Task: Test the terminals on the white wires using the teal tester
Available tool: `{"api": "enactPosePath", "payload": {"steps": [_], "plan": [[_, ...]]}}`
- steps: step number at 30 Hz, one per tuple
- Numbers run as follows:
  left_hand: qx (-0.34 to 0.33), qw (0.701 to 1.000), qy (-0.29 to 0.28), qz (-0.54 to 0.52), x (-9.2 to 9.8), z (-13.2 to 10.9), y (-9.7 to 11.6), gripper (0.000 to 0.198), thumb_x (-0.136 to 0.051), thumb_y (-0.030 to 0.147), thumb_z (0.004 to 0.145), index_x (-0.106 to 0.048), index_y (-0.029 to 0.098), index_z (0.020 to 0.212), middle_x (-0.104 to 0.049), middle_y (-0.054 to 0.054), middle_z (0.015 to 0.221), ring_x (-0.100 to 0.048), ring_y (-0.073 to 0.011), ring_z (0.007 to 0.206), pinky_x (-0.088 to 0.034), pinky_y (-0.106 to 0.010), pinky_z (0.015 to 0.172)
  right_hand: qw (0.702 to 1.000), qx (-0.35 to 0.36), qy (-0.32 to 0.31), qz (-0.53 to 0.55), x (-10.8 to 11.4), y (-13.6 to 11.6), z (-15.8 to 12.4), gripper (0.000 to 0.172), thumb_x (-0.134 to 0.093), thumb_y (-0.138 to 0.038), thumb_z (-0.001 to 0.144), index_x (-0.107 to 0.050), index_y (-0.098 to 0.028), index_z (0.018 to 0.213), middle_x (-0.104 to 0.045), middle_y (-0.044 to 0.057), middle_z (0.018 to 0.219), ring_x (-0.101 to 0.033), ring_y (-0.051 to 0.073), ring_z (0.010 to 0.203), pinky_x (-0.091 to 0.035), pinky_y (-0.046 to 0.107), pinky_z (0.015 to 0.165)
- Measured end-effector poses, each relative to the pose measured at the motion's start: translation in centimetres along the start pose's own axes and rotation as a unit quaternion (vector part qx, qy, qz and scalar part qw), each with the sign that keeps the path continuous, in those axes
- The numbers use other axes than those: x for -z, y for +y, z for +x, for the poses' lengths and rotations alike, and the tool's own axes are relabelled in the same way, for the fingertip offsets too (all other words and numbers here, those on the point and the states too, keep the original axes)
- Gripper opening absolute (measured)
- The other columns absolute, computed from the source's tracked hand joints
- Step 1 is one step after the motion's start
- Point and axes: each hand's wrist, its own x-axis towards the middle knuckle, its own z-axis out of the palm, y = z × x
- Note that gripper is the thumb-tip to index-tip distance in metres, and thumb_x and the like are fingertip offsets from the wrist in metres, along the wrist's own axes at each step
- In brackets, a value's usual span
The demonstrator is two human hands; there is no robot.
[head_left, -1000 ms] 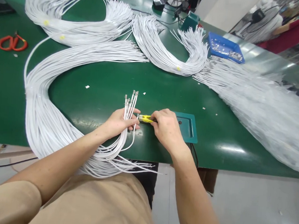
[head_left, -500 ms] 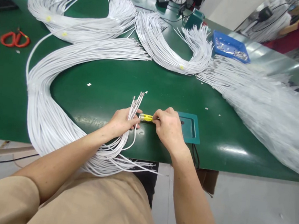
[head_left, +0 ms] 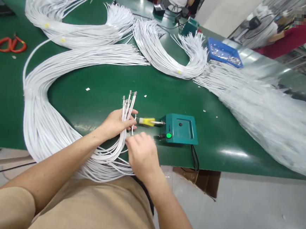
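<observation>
My left hand is closed around several white wires, whose metal-tipped ends stand up above the fingers. One wire end shows by its fingertips, close to a yellow-sleeved tip on the metal shaft of a small teal machine. A green button is on the machine's near left corner. Just below, my right hand is closed, its fingertips at a wire beside the held bundle; the pinch itself is partly hidden. The wires' lower part bends over the table edge toward my lap.
A long bundle of white wires curves along the left. More bundles lie behind it. Red-handled scissors rest at far left. A blue tray of small metal parts stands at back right, near plastic-covered wires. Other people work beyond.
My right hand has let go of the yellow-sleeved tip and moved left and down to the wires. The machine's front and green button now show. The whole view has shifted slightly.
</observation>
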Motion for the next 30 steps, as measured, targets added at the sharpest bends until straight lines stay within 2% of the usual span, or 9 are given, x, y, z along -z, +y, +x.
{"api": "enactPosePath", "payload": {"steps": [3,8,12,16,19,21,24,26,30], "plan": [[-0.013,1.0,-0.004,-0.023,0.3,-0.8,0.9,0.048,-0.069,0.029,0.071,-0.059,0.013,0.116,-0.069,-0.003,0.076,-0.068,-0.0181,0.071,-0.051,-0.027,0.064,0.999,-0.002,-0.02,-0.039,-0.9,-1.4,-0.5,0.017,-0.045,-0.011,0.087,-0.056,-0.018,0.076,-0.059,0.005,0.077,-0.045,0.021,0.075,-0.03,0.034,0.065],[-0.006,0.998,-0.042,-0.055,0.5,-1.8,1.7,0.033,-0.071,0.038,0.073,-0.067,0.014,0.094,-0.07,-0.005,0.079,-0.067,-0.018,0.075,-0.049,-0.026,0.067,0.997,-0.035,-0.016,-0.064,-0.2,-2.7,-0.6,0.016,-0.044,-0.011,0.087,-0.056,-0.018,0.079,-0.059,0.007,0.078,-0.047,0.023,0.076,-0.033,0.035,0.065],[-0.026,0.998,-0.039,-0.036,0.5,-2.5,2.0,0.033,-0.067,0.042,0.076,-0.07,0.015,0.096,-0.071,-0.006,0.085,-0.064,-0.0176,0.082,-0.047,-0.027,0.075,0.995,-0.067,-0.041,-0.062,-0.4,-3.7,-1.9,0.015,-0.049,-0.007,0.083,-0.055,-0.018,0.076,-0.06,0.006,0.075,-0.053,0.023,0.074,-0.036,0.034,0.064],[-0.02,1.0,-0.017,-0.013,0.4,-3.2,2.3,0.036,-0.068,0.041,0.075,-0.07,0.016,0.101,-0.069,-0.004,0.077,-0.062,-0.0158,0.071,-0.045,-0.026,0.066,0.99,-0.081,-0.117,0.006,-0.4,-3.9,-3.7,0.006,-0.058,-0.013,0.079,-0.058,-0.019,0.078,-0.064,0.004,0.07,-0.056,0.019,0.06,-0.033,0.031,0.053],[-0.02,1.0,-0.012,-0.008,0.1,-3.7,2.4,0.04,-0.072,0.039,0.071,-0.069,0.017,0.104,-0.068,-0.002,0.073,-0.061,-0.0156,0.067,-0.046,-0.026,0.064,0.977,-0.092,-0.165,0.095,1.4,-2.3,-3.1,0.011,-0.058,-0.019,0.08,-0.06,-0.021,0.069,-0.063,0.001,0.058,-0.054,0.017,0.05,-0.029,0.029,0.048],[-0.037,0.999,0.002,0.007,-0.3,-4.0,2.4,0.038,-0.075,0.037,0.067,-0.069,0.017,0.098,-0.069,-0.002,0.075,-0.062,-0.016,0.067,-0.046,-0.026,0.065,0.966,-0.166,-0.068,0.186,3.2,-0.7,-1.6,0.022,-0.049,-0.018,0.087,-0.059,-0.02,0.068,-0.065,0.0,0.063,-0.057,0.014,0.055,-0.035,0.026,0.053],[-0.063,0.998,0.014,0.028,-1.0,-4.6,2.4,0.031,-0.078,0.034,0.062,-0.067,0.017,0.086,-0.068,0.0,0.074,-0.061,-0.016,0.067,-0.047,-0.026,0.065,0.91,-0.23,0.107,0.328,5.1,1.3,1.1,0.016,-0.051,-0.032,0.088,-0.062,-0.02,0.09,-0.066,-0.001,0.074,-0.057,0.011,0.061,-0.042,0.023,0.06],[-0.058,0.998,-0.001,0.024,-1.3,-5.0,2.4,0.028,-0.077,0.033,0.063,-0.065,0.017,0.083,-0.067,0.0,0.071,-0.062,-0.0164,0.066,-0.047,-0.026,0.064,0.881,-0.232,0.153,0.382,5.3,1.9,2.5,0.018,-0.056,-0.037,0.084,-0.062,-0.02,0.085,-0.063,-0.001,0.073,-0.055,0.011,0.062,-0.043,0.023,0.061],[-0.038,0.998,-0.02,-0.05,-1.1,-5.4,2.4,0.027,-0.069,0.037,0.074,-0.062,0.016,0.089,-0.069,-0.002,0.079,-0.064,-0.0166,0.073,-0.048,-0.027,0.069,0.843,-0.238,0.153,0.457,3.9,1.7,3.2,0.021,-0.06,-0.036,0.08,-0.06,-0.019,0.069,-0.06,-0.002,0.067,-0.053,0.011,0.061,-0.042,0.023,0.06]]}}
